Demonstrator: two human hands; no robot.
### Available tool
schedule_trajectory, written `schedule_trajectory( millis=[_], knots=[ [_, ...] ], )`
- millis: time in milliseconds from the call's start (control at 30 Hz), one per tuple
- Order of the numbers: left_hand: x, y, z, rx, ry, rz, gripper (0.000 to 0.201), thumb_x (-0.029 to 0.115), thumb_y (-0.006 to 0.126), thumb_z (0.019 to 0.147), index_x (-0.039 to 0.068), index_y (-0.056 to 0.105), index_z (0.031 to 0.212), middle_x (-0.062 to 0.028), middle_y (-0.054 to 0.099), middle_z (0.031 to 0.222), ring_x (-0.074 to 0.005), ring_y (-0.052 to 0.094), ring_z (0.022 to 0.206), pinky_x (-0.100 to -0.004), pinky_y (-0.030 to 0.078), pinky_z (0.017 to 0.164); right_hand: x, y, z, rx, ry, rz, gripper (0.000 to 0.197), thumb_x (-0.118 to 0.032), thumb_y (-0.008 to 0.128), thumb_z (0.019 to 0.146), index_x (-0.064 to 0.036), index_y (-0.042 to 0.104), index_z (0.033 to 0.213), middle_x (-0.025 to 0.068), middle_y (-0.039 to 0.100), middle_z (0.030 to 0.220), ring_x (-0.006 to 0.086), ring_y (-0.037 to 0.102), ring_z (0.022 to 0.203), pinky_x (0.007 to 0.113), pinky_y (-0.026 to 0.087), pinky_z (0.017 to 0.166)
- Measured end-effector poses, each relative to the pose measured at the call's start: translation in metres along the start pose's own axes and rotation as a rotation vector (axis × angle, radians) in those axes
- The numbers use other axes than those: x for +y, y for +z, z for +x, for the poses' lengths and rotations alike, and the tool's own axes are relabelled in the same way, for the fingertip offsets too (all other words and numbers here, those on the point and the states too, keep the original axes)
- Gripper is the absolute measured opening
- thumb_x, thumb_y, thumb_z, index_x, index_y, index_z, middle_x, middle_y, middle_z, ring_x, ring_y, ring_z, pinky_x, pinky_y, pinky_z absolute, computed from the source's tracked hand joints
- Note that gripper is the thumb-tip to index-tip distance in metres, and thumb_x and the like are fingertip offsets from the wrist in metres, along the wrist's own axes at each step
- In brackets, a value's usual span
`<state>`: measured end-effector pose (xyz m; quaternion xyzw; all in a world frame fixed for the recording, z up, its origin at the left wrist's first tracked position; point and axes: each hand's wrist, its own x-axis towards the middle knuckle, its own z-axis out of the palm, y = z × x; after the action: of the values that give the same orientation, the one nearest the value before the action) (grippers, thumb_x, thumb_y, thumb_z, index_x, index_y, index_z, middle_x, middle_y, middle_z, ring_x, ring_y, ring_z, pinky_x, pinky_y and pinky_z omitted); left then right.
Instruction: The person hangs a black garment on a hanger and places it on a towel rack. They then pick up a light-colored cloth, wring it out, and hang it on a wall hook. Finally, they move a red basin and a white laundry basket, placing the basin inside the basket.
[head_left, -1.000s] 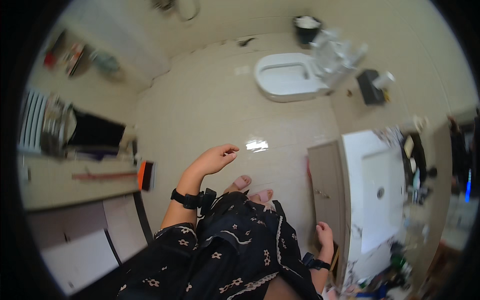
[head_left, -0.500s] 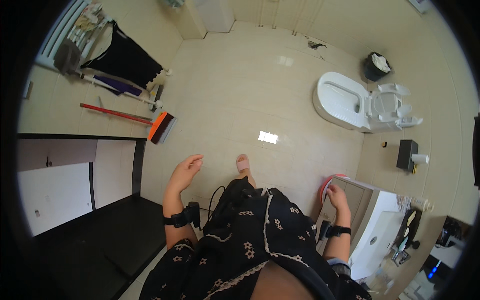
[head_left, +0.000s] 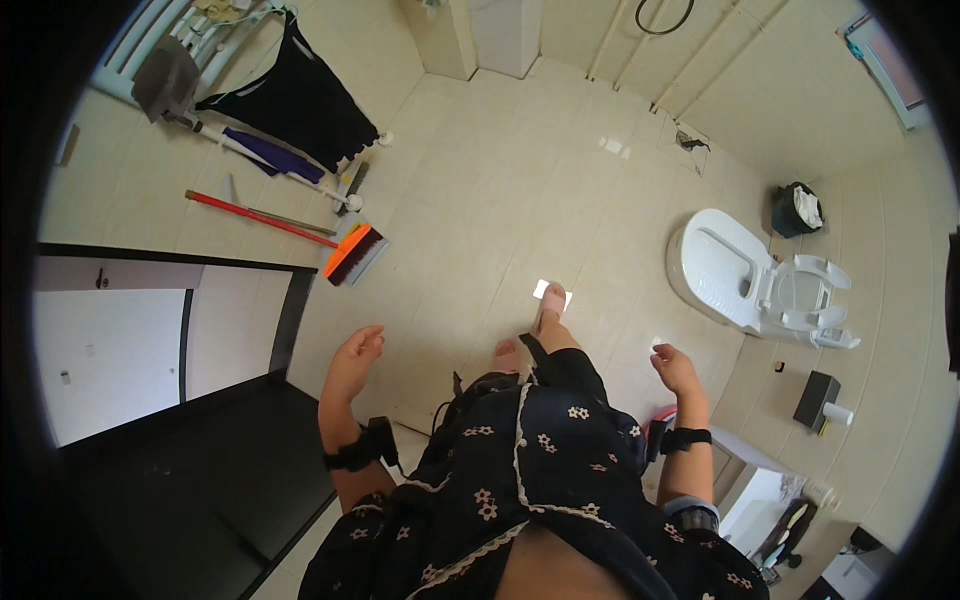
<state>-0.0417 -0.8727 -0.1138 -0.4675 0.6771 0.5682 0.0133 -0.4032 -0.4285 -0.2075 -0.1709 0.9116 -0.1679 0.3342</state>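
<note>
My left hand [head_left: 355, 362] hangs in the air over the tiled floor, its fingers loosely bent with nothing in them. Ahead of it an orange broom [head_left: 355, 255] with a red handle leans by the left wall, well out of reach. On the other side my right hand [head_left: 678, 370] is also held up, its fingers slightly apart and bare. It touches nothing; closest to it are the red rim of a basin [head_left: 662, 414], mostly covered by my arm, and the squat toilet [head_left: 715, 265] farther ahead. Both forearms carry black strapped devices.
Beside the toilet stands a dark bin [head_left: 797, 210]. A grey box [head_left: 817, 398] is fixed to the right wall, and a white washbasin [head_left: 755, 510] is at the lower right. A black garment [head_left: 305, 100] hangs at the left wall, above a doorway [head_left: 180, 340]. A floor drain [head_left: 692, 142] lies ahead.
I have stepped forward and the view has turned; the toilet and broom shifted right in the picture. My right hand moved away from the cabinet and basin. Both hands remain unoccupied.
</note>
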Motion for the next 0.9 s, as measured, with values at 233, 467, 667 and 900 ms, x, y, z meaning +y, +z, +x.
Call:
schedule_trajectory(
  millis=[233, 467, 667, 900],
  knots=[
    [0.075, 0.001, 0.054, 0.079, -0.140, 0.108, 0.035, 0.023, 0.054, 0.091, 0.002, 0.055, 0.119, -0.0074, 0.062, 0.101, -0.0128, 0.057, 0.089, -0.0268, 0.044, 0.081, -0.024, -0.023, 0.114, -0.063, 0.006, -0.018, 0.035, -0.027, 0.057, 0.081, -0.0058, 0.061, 0.109, 0.0191, 0.065, 0.098, 0.0330, 0.062, 0.092, 0.038, 0.049, 0.082],
    [0.169, 0.011, 0.157, 0.083, -0.098, 0.109, 0.034, 0.021, 0.054, 0.091, 0.004, 0.054, 0.120, -0.0039, 0.062, 0.099, -0.0114, 0.055, 0.087, -0.0255, 0.044, 0.081, -0.082, -0.104, 0.222, -0.028, -0.030, 0.092, 0.035, -0.025, 0.057, 0.084, -0.0030, 0.059, 0.111, 0.0175, 0.065, 0.102, 0.0306, 0.063, 0.092, 0.036, 0.049, 0.081],
    [0.223, 0.028, 0.242, 0.033, 0.028, 0.125, 0.033, 0.019, 0.053, 0.091, 0.005, 0.054, 0.121, -0.0051, 0.061, 0.103, -0.0128, 0.057, 0.088, -0.0264, 0.045, 0.079, -0.104, -0.190, 0.289, 0.129, -0.036, 0.074, 0.030, -0.024, 0.057, 0.083, -0.0050, 0.062, 0.106, 0.0170, 0.066, 0.095, 0.0313, 0.063, 0.088, 0.037, 0.050, 0.078],
    [0.226, -0.012, 0.354, 0.312, 0.033, 0.042, 0.051, 0.015, 0.054, 0.088, 0.006, 0.037, 0.135, -0.0121, 0.051, 0.120, -0.0146, 0.057, 0.091, -0.0261, 0.046, 0.075, -0.165, -0.270, 0.359, 0.338, -0.118, 0.104, 0.025, -0.021, 0.055, 0.086, -0.0038, 0.062, 0.102, 0.0176, 0.066, 0.093, 0.0321, 0.063, 0.088, 0.037, 0.050, 0.077]
  ],
)
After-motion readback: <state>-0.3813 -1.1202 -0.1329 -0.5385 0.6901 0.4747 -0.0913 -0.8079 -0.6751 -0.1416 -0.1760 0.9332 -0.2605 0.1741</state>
